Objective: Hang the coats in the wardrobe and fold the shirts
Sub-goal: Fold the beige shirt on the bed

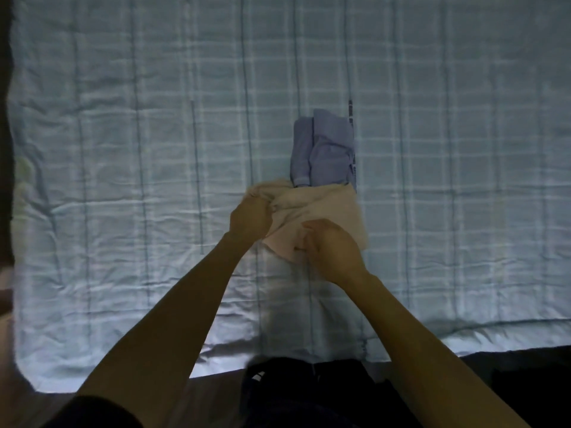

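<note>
A pink shirt (324,208) lies bunched up in the middle of a bed with a light blue checked cover (123,149). The left hand (250,219) grips the shirt's left edge, its fingers curled tight together. The right hand (335,247) holds the near side, with its fingers curled into the cloth. A folded blue shirt (327,149) lies just behind, touching the pink one's far edge
</note>
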